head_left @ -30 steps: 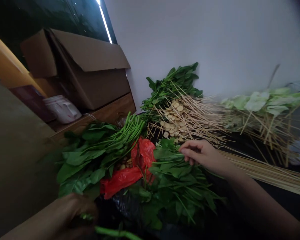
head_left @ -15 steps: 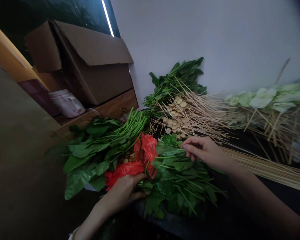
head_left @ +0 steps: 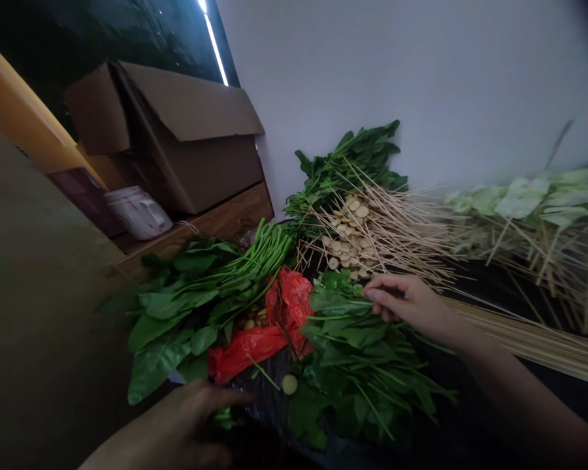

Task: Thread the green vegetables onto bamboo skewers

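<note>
My right hand [head_left: 404, 301] is closed in a pinch at the upper right edge of a pile of leafy greens [head_left: 357, 365]; what lies between its fingertips is too small to make out. Low on the left, my left hand [head_left: 186, 414] is smeared by motion, its forefinger pointing right. A small bit of green [head_left: 225, 418] shows beside its fingers; I cannot tell whether they grip it. Between the hands, a round pale slice [head_left: 289, 384] and a loose green stem [head_left: 263, 372] lie on dark plastic. A crumpled red plastic bag [head_left: 247, 352] sits behind them.
Long-stemmed greens [head_left: 186, 297] lie at left. Skewered pale slices [head_left: 350, 228] with bamboo sticks stand before more greens [head_left: 355, 156] by the wall. At right are skewered cabbage-like leaves [head_left: 524, 196] and loose bamboo sticks [head_left: 519, 336]. A cardboard box [head_left: 191, 156] and a white mug [head_left: 140, 212] stand back left.
My left hand has moved left and down, away from the leaf pile, uncovering the round slice and the stem. My right hand keeps its pinch in nearly the same spot. The view has tipped slightly.
</note>
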A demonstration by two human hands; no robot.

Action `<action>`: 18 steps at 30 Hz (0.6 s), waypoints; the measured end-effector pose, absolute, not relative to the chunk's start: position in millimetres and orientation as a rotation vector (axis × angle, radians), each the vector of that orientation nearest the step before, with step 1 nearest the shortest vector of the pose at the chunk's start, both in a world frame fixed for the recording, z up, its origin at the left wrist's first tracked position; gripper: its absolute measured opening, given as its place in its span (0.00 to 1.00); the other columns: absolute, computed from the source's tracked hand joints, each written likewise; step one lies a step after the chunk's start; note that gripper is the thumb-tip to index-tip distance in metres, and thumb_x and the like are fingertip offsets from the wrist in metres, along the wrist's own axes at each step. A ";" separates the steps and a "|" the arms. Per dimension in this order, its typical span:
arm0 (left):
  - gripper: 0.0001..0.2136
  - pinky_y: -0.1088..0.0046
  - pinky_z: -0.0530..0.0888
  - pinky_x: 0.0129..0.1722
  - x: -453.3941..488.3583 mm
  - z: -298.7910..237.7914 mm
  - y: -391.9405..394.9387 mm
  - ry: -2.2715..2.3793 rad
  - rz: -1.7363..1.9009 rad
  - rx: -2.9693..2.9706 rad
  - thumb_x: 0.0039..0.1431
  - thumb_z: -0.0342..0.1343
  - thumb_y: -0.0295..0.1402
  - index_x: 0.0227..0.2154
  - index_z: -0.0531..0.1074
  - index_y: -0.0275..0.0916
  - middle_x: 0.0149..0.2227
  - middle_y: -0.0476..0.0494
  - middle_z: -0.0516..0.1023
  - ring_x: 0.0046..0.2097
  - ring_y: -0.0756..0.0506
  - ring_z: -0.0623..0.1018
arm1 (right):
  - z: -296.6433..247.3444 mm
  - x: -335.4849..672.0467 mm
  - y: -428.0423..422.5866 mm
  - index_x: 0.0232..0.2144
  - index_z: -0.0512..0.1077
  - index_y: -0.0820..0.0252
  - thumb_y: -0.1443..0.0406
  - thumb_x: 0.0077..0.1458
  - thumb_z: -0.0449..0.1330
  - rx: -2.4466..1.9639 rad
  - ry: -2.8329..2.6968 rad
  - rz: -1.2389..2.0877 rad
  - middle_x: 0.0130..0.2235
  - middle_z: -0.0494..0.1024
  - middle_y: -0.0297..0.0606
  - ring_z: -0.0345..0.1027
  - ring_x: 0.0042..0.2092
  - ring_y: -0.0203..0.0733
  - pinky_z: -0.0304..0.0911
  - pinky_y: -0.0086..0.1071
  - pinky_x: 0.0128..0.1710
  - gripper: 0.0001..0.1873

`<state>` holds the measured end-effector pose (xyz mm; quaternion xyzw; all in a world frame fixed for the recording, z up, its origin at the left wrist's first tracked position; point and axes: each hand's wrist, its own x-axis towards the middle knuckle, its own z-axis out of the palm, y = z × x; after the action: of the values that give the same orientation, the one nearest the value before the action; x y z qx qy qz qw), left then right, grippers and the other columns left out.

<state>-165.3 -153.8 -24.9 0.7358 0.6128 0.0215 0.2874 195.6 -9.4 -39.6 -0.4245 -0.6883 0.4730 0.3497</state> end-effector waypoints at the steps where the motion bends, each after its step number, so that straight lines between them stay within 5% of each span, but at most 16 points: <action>1: 0.23 0.71 0.73 0.44 -152.9 -13.9 -146.4 1.594 0.091 1.972 0.47 0.62 0.32 0.48 0.75 0.58 0.44 0.53 0.82 0.44 0.41 0.79 | -40.0 195.4 -9.3 0.30 0.73 0.61 0.54 0.53 0.60 -1.100 -1.785 1.222 0.23 0.73 0.32 0.65 0.22 0.32 0.58 0.26 0.21 0.14; 7: 0.16 0.70 0.72 0.42 -104.2 26.5 -48.1 1.785 0.629 2.188 0.60 0.52 0.41 0.47 0.77 0.44 0.39 0.46 0.83 0.39 0.42 0.80 | -40.5 194.3 -10.9 0.30 0.73 0.60 0.54 0.54 0.59 -1.094 -1.825 1.188 0.24 0.73 0.32 0.65 0.23 0.32 0.60 0.27 0.23 0.15; 10: 0.14 0.71 0.70 0.43 -110.2 35.5 18.9 2.034 0.611 2.256 0.57 0.54 0.39 0.41 0.79 0.40 0.40 0.44 0.82 0.42 0.41 0.79 | -41.5 193.5 -10.3 0.30 0.72 0.60 0.53 0.53 0.59 -1.089 -1.819 1.198 0.23 0.73 0.32 0.65 0.23 0.33 0.59 0.27 0.23 0.15; 18: 0.17 0.62 0.72 0.45 -150.7 37.1 133.1 2.488 0.237 1.930 0.56 0.60 0.38 0.45 0.74 0.31 0.47 0.29 0.77 0.48 0.35 0.77 | -43.1 194.4 -8.8 0.30 0.73 0.59 0.56 0.55 0.58 -1.090 -1.861 1.154 0.24 0.73 0.32 0.66 0.24 0.35 0.60 0.29 0.25 0.12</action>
<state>-150.7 133.1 37.1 0.6113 0.7878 0.0752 -0.0079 194.4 -8.8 -43.1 -0.4191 -0.7151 0.4436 0.3408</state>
